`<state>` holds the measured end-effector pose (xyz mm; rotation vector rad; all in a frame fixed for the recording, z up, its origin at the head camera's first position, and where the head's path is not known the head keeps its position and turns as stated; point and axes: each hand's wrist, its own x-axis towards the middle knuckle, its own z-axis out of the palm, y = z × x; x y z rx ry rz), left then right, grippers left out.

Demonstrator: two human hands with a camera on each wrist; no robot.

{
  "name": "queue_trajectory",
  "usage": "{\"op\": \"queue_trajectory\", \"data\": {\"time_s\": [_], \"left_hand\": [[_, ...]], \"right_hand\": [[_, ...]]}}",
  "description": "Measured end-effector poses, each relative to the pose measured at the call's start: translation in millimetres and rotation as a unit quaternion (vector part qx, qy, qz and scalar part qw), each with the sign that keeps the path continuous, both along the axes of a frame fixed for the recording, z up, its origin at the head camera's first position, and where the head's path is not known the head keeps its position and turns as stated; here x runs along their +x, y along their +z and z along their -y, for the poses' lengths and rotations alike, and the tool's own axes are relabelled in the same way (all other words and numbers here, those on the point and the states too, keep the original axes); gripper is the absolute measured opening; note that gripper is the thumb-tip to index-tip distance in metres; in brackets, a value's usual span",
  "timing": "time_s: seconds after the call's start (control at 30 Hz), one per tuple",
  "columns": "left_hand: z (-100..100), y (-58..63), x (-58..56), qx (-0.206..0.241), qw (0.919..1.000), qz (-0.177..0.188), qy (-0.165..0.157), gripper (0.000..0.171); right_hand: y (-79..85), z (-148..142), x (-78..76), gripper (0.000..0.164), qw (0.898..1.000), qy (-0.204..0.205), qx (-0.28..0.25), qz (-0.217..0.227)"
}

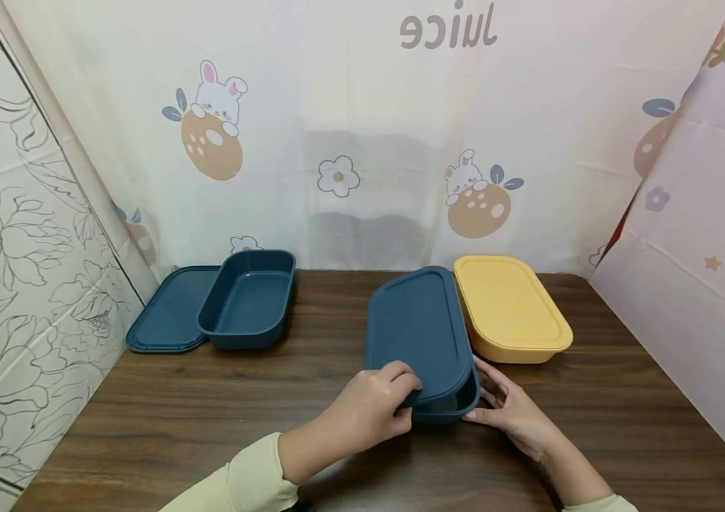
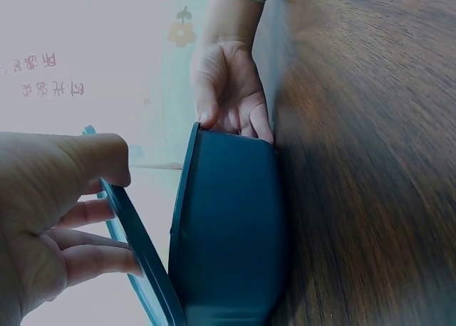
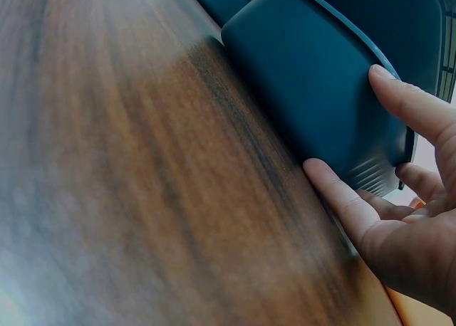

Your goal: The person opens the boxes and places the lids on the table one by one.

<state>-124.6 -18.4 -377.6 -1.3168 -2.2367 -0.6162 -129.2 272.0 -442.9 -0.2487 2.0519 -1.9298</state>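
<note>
My left hand [image 1: 371, 402] pinches the near edge of a dark blue lid [image 1: 422, 331], thumb on one face and fingers on the other. The lid slants over a blue food box [image 1: 442, 411], its near end raised above the rim and its far end down by the box. My right hand [image 1: 516, 416] holds the box at its near right corner, with the thumb at the front and fingers along the side. In the right wrist view, its fingertips [image 3: 318, 168] press the box wall [image 3: 306, 77] close above the table. The lid hides most of the box's inside.
To the right stands a yellow box [image 1: 516, 306] with its lid on, close beside the blue one. At the far left, another blue box [image 1: 248, 302] stands uncovered, overlapping a flat blue lid [image 1: 170, 313]. A printed curtain [image 1: 375, 92] hangs behind the wooden table [image 1: 208, 405].
</note>
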Motion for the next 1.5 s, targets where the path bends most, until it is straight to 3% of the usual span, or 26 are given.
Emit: {"op": "queue_trajectory", "data": {"time_s": [0.53,0.8,1.5], "left_hand": [[2.7,-2.5,-0.7,0.041,0.9992,0.004,-0.001,0.026],[3.5,-3.3,-0.1,0.066,0.9977,0.005,0.013,0.027],[5.7,-6.1,2.7,0.131,0.9903,0.039,0.024,0.028]], "right_hand": [[0.7,0.8,0.6,0.093,1.0,-0.003,0.002,0.009],[2.2,1.3,0.9,0.093,1.0,-0.005,0.007,0.01],[2.1,1.4,0.5,0.093,1.0,-0.002,0.005,0.008]]}}
